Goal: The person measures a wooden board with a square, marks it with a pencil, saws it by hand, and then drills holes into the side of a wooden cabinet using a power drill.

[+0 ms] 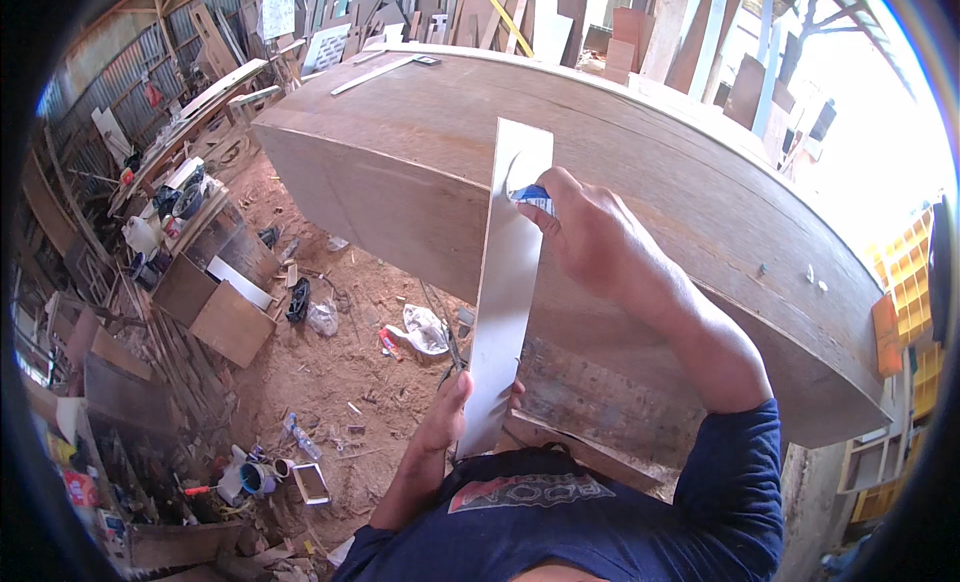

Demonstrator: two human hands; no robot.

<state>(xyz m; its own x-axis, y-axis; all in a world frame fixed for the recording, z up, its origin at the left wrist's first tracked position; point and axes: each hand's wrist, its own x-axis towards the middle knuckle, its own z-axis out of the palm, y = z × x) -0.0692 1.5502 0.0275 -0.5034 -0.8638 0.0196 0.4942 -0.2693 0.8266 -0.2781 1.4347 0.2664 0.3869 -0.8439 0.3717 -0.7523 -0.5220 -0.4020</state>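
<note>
My left hand (447, 420) is closed round the lower end of a long, narrow white board (508, 292), with the thumb on one edge and fingertips showing at the other. The board stands tilted in front of me, its far end over the top of a large brown wooden panel box (600, 167). Near that far end my right hand (590, 227) grips a small blue-and-white object (532, 198) against the board's face. Its exact kind is hidden by my fingers. A thin curved line shows on the board beside it.
A thin white strip (375, 75) lies on the box top. Wood shavings, a white plastic bag (425, 330) and a clear bottle (302, 437) litter the floor at left. Paint cans (257, 478) stand lower left. Yellow crates (908, 282) are at right; boards lean along the back.
</note>
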